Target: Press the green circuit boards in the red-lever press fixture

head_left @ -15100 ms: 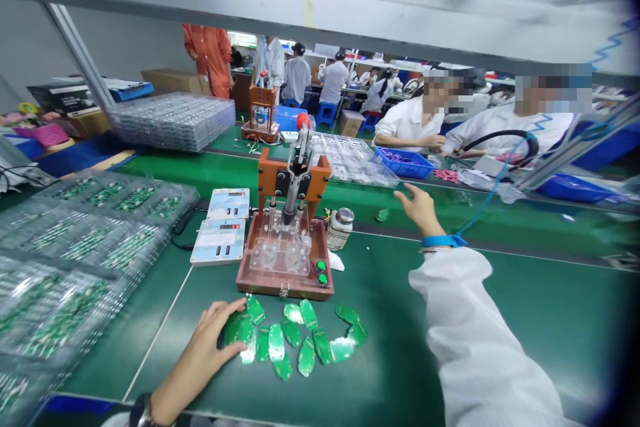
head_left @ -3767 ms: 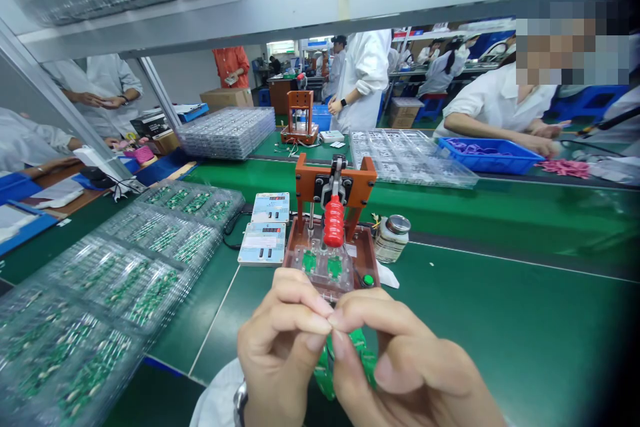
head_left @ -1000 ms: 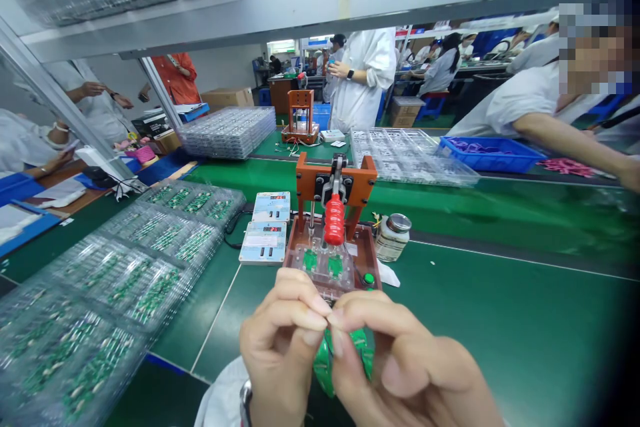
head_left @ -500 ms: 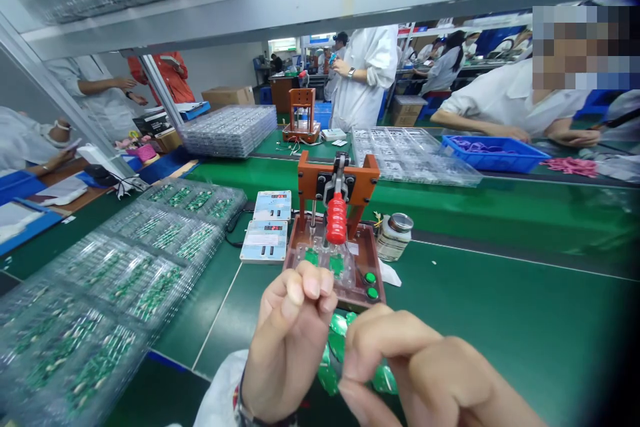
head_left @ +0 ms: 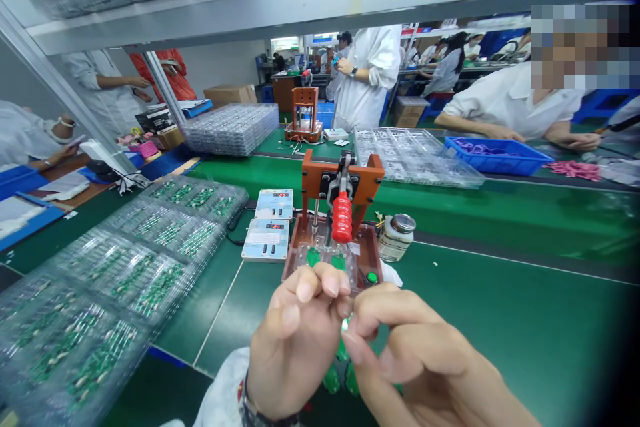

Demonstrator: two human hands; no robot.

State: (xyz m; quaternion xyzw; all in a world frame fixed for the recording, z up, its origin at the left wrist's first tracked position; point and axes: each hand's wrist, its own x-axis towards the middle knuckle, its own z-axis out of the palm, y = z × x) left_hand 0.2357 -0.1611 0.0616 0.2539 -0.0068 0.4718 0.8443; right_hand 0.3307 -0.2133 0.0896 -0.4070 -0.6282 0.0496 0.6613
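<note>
My left hand (head_left: pixel 295 340) and my right hand (head_left: pixel 420 363) are raised close to the camera, fingertips pinched together on a small green circuit board (head_left: pixel 346 324) of which only a sliver shows. Below the hands lie more green boards (head_left: pixel 340 377) on the green mat. Just beyond the hands stands the brown press fixture (head_left: pixel 334 247) with its red lever handle (head_left: pixel 342 217) swung down over two green boards seated in it.
Clear blister trays of green boards (head_left: pixel 125 273) fill the left. Two small meters (head_left: pixel 270 221) sit left of the fixture, a metal-lidded jar (head_left: pixel 396 237) to its right. Across the conveyor sit a blue bin (head_left: pixel 495 157), more trays (head_left: pixel 415 157) and people in white coats.
Half a second ago my hands were apart; now their fingertips meet again on one board. The view has shifted slightly.
</note>
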